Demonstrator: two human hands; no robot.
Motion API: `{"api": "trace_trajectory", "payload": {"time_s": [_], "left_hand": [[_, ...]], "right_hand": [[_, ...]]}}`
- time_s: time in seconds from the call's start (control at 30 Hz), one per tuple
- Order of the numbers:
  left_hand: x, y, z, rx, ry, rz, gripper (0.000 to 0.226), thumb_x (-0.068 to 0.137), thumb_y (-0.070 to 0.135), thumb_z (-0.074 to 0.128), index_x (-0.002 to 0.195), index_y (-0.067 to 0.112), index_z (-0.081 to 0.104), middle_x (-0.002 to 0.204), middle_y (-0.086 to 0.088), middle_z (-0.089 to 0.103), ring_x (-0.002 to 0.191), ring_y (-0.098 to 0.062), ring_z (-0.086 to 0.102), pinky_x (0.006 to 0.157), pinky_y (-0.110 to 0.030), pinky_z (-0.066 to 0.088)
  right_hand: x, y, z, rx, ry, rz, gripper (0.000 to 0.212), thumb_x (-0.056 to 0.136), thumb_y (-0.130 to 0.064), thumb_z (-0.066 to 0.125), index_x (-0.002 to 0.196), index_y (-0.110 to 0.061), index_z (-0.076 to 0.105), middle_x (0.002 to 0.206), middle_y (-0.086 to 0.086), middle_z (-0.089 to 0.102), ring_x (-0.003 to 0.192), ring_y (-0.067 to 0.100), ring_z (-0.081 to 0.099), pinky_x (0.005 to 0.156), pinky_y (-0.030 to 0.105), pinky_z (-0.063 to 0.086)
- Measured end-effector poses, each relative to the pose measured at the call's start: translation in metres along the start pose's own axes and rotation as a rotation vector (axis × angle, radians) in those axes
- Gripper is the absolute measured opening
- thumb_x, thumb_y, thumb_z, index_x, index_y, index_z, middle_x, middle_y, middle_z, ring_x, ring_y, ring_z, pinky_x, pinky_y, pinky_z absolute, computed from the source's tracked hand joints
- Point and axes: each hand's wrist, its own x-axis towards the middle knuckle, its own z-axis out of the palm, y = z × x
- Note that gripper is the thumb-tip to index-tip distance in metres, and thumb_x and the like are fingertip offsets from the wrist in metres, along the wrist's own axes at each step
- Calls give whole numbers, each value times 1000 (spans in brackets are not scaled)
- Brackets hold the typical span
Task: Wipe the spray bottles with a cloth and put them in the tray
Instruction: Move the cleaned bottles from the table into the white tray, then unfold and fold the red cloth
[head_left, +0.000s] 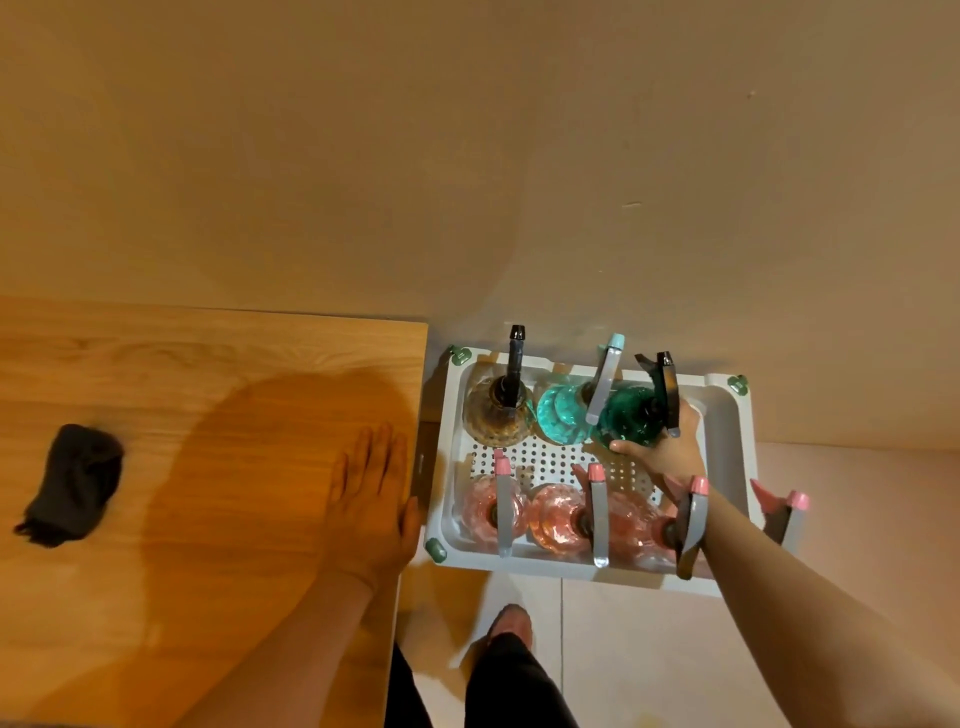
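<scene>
- Nearest to the camera are the person's dark trouser legs and one foot (511, 623) on the pale floor (623, 649), between the counter and the tray.
- On the wooden counter (208, 364), the left hand (371, 499) lies flat near the right edge, palm down, its grip spread with straight fingers and holding nothing.
- Near the left edge of the counter lies the dark cloth (72, 483), crumpled, well apart from both hands.
- Just beside the right edge of the counter stands the white tray (727, 457) with a perforated bottom and green corner pieces.
- Over the tray, the right hand (667, 452) has its grip curled round the dark green spray bottle (631, 415), at the far right of the tray's back row.
- In the same back row stand a brown spray bottle (498, 415) in the far left corner and a light teal spray bottle (563, 415) in the middle, touching the green one.
- Along the near edge of the tray stand three pink spray bottles (558, 514) with grey triggers; the right forearm passes over the right one.
- Another pink nozzle (784, 509) shows outside the tray's right edge.
</scene>
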Motion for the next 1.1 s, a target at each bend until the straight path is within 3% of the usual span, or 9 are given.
{"api": "trace_trajectory", "payload": {"time_s": [0.07,0.13,0.23,0.33,0.43,0.53,0.63,0.87,1.1], "left_hand": [[1,0,-2,-2,-24,-5,67,89,37,31,149,8,21,154,-18,25,143,-32,15,117,-39,2],[1,1,-4,-7,-47,-17,67,87,37,32,147,7,24,153,-19,27,142,-32,17,116,-38,2],[1,1,-5,6,-56,-16,64,85,36,33,141,4,39,148,-23,36,140,-36,26,116,-42,4],[1,4,-8,16,-90,-30,66,82,36,34,139,4,45,146,-19,40,138,-33,29,114,-48,16],[1,6,-19,5,-88,-44,67,86,38,30,145,7,28,152,-17,28,140,-31,21,110,-50,21],[-1,6,-33,44,-209,-30,68,98,46,20,146,14,-16,155,-11,-20,141,-27,-20,113,-43,-11],[-8,5,-45,-50,-222,-8,71,99,49,23,145,17,-21,156,-9,-23,143,-25,-25,114,-40,-17],[-15,-61,-81,-187,-155,-19,65,101,40,29,153,16,-3,162,-3,-5,148,-20,-11,120,-42,-6],[-44,-195,-98,-148,-26,-369,69,99,39,38,153,8,7,161,-13,3,148,-30,-5,116,-43,-12]], "right_hand": [[-10,-9,-9,-7,-19,-12,79,61,-35,83,128,-18,45,125,6,51,112,26,53,86,38,52],[-23,-23,-18,-13,-39,31,53,82,-12,67,130,-15,45,122,0,51,104,20,54,77,22,50],[-30,-23,-32,-100,71,73,62,82,4,63,138,-8,39,135,12,47,121,29,46,97,36,39],[-43,-37,-51,-31,179,89,48,87,4,57,133,-5,47,132,15,51,120,29,49,100,34,37],[-67,-59,-66,40,338,35,30,91,-1,52,120,-2,57,119,15,61,109,26,56,91,29,42],[-97,-88,-66,35,399,-52,24,91,-5,53,113,-3,62,109,12,64,96,19,58,78,22,46],[-126,-127,-44,6,372,-227,20,89,-3,55,105,-7,66,102,8,66,91,19,60,78,33,52],[-171,-237,58,-31,157,-524,21,87,3,55,102,-7,66,97,3,63,91,15,57,81,26,45],[-195,-310,186,-140,-208,-656,22,89,-9,59,111,-9,64,111,7,62,102,19,57,82,21,39]]}}
